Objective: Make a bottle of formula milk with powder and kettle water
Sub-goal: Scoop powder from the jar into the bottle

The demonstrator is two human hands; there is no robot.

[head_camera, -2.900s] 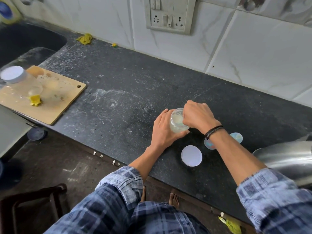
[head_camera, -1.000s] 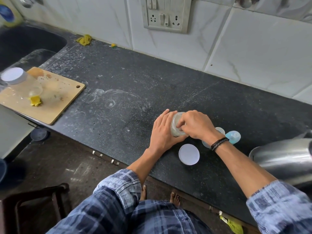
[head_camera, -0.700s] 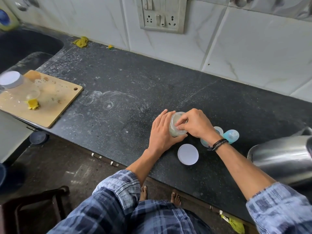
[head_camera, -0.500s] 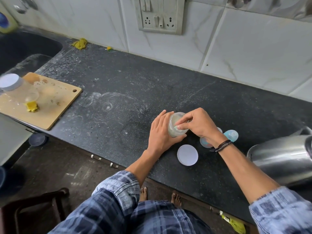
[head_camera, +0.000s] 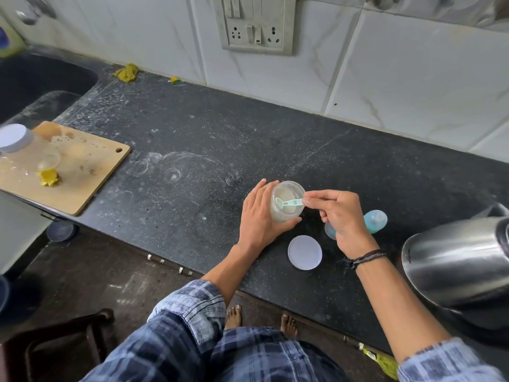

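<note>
A clear powder jar (head_camera: 286, 213) stands open on the black counter (head_camera: 192, 150), with pale powder inside. My left hand (head_camera: 257, 216) wraps round its left side. My right hand (head_camera: 337, 213) pinches the handle of a pale green scoop (head_camera: 289, 202), whose bowl lies over the jar's mouth. The jar's white lid (head_camera: 305, 252) lies flat just in front. Behind my right hand lie a clear blue-tinted baby bottle (head_camera: 329, 230) and its blue teat cap (head_camera: 376, 221), partly hidden. A steel kettle (head_camera: 457, 260) stands at the right.
A wooden cutting board (head_camera: 82, 172) at the left carries a tipped clear jar with a white lid (head_camera: 13, 139) and a yellow scrap. A dark sink (head_camera: 33, 84) is at the far left. A socket panel (head_camera: 254, 23) sits on the tiled wall.
My right hand has drawn back from the jar's mouth and lifted the green scoop into sight above the powder. My left hand has stayed on the jar.
</note>
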